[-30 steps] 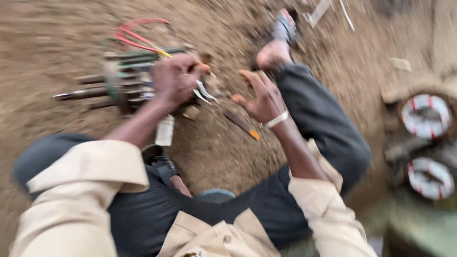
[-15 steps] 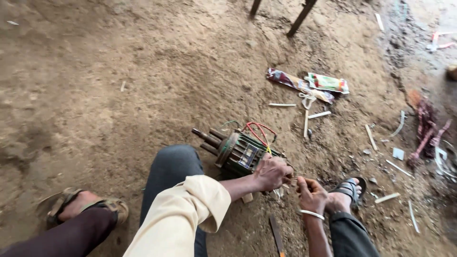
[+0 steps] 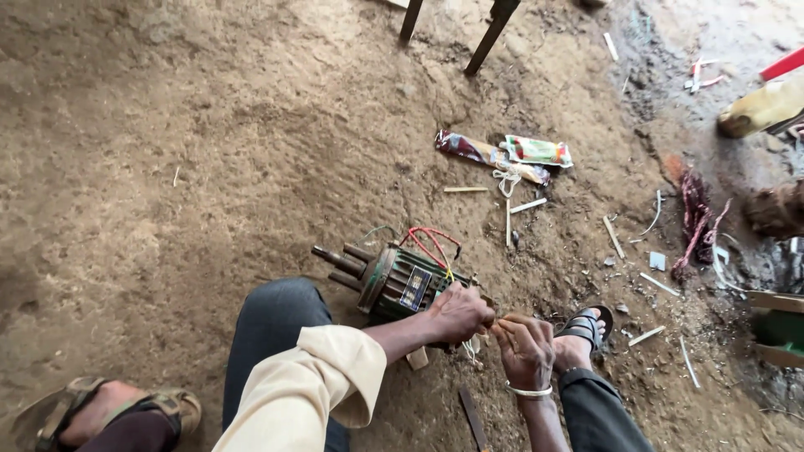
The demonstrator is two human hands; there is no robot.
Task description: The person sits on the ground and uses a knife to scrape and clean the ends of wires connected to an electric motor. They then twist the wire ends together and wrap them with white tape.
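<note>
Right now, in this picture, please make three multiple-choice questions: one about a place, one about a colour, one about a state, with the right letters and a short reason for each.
1. Where does the green motor lie?
A. on a table
B. on the dirt ground, beside the left hand
C. inside a box

2. What colour are the looped wires on top of the motor?
A. red
B. blue
C. white

3. How do the two hands stand?
A. far apart
B. both flat on the ground
C. close together, fingers meeting at thin wire ends

Answers: 1 B, the motor rests on bare soil by the left hand. 2 A, the loops are plainly red. 3 C, the right hand meets the left just beside the motor.
</note>
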